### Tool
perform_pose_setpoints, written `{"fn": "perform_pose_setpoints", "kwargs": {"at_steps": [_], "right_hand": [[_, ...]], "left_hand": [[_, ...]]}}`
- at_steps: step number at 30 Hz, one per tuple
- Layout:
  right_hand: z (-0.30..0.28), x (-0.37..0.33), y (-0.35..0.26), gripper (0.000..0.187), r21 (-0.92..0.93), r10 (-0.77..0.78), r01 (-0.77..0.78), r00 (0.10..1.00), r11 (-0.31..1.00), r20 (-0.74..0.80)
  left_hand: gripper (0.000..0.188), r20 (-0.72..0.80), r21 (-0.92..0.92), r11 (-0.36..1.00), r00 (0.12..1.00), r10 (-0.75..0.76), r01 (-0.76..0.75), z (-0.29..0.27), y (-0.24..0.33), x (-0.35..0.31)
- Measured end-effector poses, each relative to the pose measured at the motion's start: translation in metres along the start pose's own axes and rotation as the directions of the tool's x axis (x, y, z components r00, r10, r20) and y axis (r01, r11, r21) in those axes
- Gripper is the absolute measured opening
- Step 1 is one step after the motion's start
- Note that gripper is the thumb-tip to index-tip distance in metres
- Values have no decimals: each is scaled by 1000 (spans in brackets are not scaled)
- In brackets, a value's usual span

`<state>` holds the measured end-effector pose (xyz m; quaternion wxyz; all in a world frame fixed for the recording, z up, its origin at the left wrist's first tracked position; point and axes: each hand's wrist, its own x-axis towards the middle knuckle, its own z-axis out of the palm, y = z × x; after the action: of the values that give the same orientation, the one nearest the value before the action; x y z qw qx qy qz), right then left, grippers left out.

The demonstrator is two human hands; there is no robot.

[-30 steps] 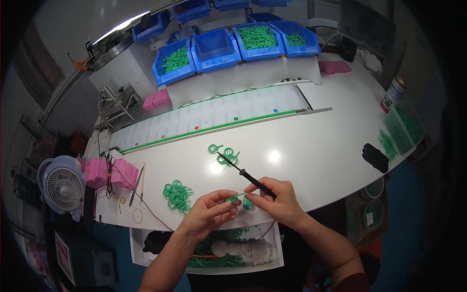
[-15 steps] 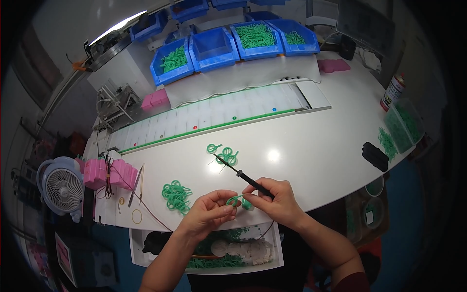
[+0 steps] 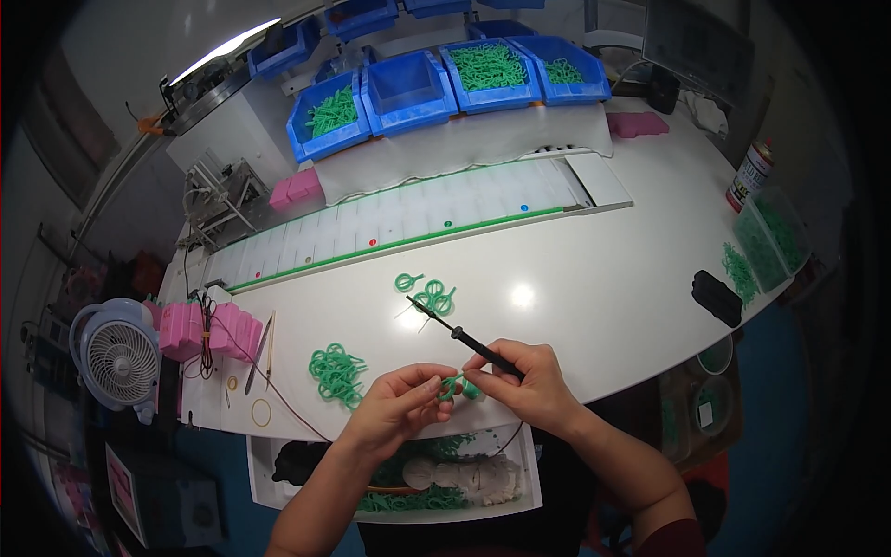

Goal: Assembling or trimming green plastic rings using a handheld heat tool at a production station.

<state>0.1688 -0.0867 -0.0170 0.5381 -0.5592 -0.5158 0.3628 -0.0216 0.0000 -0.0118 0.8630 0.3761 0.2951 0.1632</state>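
My left hand [image 3: 401,405] pinches a small green plastic ring piece [image 3: 449,388] between thumb and fingers, near the table's front edge. Against the same piece press the thumb and fingertip of my right hand [image 3: 531,382]. That hand also grips the black handle of a soldering iron [image 3: 483,349], whose thin shaft points away to the upper left. Beyond its tip lies a small group of green rings with stems [image 3: 433,297]. A bigger heap of green pieces [image 3: 336,375] rests left of my left hand. Another bit of green shows under my right fingers, partly hidden.
A conveyor belt [image 3: 399,221] crosses behind, with blue bins [image 3: 408,113] above it. Below the table edge an open white drawer [image 3: 533,483] holds green pieces. At left stand a fan [image 3: 119,364] and pink blocks [image 3: 234,332]; a spray can [image 3: 748,176] stands right.
The green ring piece between my hands has turned slightly and shifted a little to the right. My left fingers have moved a bit with it; the iron stays nearly in place.
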Motion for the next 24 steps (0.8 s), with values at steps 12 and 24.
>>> {"fn": "perform_pose_setpoints", "kwargs": {"at_steps": [12,24], "right_hand": [[-3,-1,-3,14,2,-3,3,1000,1000,17],[-26,-26,7,15,-342,-329,281,940,897,-90]], "left_hand": [[25,73,-48,999,997,-14,17,-6,1,2],[19,-73,-289,943,986,150,-165,-7,-2,3]]}}
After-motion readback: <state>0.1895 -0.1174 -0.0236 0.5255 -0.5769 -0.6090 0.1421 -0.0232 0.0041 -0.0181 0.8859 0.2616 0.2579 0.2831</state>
